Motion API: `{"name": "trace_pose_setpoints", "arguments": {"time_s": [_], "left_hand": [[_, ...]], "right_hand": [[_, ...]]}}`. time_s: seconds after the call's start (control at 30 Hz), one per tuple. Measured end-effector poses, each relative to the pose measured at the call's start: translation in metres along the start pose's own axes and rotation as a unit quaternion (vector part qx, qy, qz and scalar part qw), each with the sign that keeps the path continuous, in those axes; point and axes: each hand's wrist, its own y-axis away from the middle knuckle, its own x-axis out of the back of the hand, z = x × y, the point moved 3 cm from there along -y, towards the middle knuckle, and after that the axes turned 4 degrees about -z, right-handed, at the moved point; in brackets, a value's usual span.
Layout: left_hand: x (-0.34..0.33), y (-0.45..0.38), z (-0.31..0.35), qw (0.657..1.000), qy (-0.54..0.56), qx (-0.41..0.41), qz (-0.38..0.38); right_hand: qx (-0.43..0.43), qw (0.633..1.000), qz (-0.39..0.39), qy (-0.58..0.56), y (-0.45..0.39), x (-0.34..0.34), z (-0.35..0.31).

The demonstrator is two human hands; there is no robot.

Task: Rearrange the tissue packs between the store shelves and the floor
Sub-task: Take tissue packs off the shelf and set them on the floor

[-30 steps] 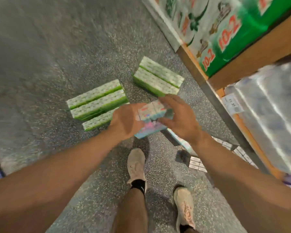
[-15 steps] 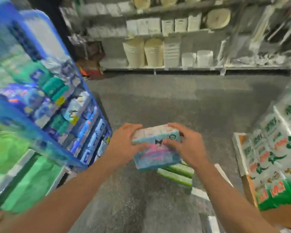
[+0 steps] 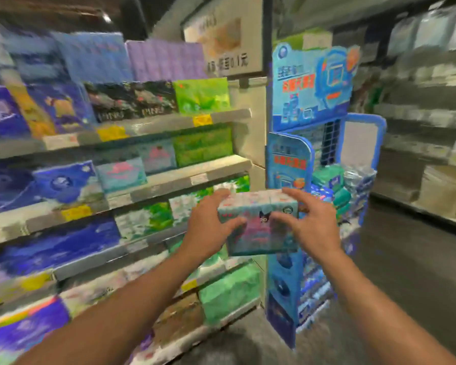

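I hold a light-blue and pink tissue pack (image 3: 258,233) with a small dark cartoon figure on its front, raised at chest height. My left hand (image 3: 211,225) grips its left side with the thumb on the front. My right hand (image 3: 308,227) grips its right side, fingers curled over the top edge. The pack hangs in the air near the right end of the store shelves (image 3: 190,177), level with the third shelf board. Similar pink-and-blue packs (image 3: 121,175) stand on the shelf above to the left. The picture is blurred by motion.
Shelves on the left carry blue, purple and green tissue packs. A blue display stand (image 3: 300,164) with stacked goods rises just behind the pack on the right. Grey floor (image 3: 406,272) opens to the right, with more shelving (image 3: 427,122) across the aisle.
My view swung up from the floor and the green packs lying there, round to the left-hand shelves. Both hands carried the pack upward and kept their grip.
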Motion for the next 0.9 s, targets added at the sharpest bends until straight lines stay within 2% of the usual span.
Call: {"name": "trace_pose_setpoints", "arguments": {"time_s": [0.17,0.33,0.63,0.8,0.9], "left_hand": [[0.096,-0.039,-0.082,0.995,-0.045,0.012,0.089],[0.138,-0.079,-0.143,0.987,-0.067,0.029,0.144],[0.116,-0.203,-0.224,0.980,-0.094,0.057,0.164],[0.084,-0.278,-0.276,0.970,-0.118,0.111,0.181],[0.074,-0.312,-0.300,0.952,-0.182,0.147,0.199]], "right_hand": [[0.061,0.996,-0.038,-0.048,-0.063,-0.129,-0.055],[0.109,0.993,-0.035,-0.026,-0.119,-0.217,-0.077],[0.120,0.989,-0.003,-0.087,-0.240,-0.324,-0.025],[0.115,0.989,-0.028,-0.085,-0.317,-0.379,0.022],[0.115,0.989,-0.056,-0.075,-0.358,-0.410,0.041]]}}
